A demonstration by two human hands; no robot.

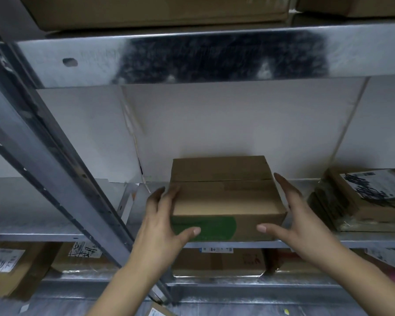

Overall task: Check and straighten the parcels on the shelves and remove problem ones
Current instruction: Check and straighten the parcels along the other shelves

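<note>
Cardboard box (226, 199) (green-marked front) between left hand (160, 226) and right hand (300, 224), straight fingers (287, 189) against its sides.

A closed brown cardboard box (226, 197) with a green round mark on its front sits upright at the metal shelf's (43, 215) front edge. Flat labelled parcels (363, 201) lie stacked to its right.
</note>
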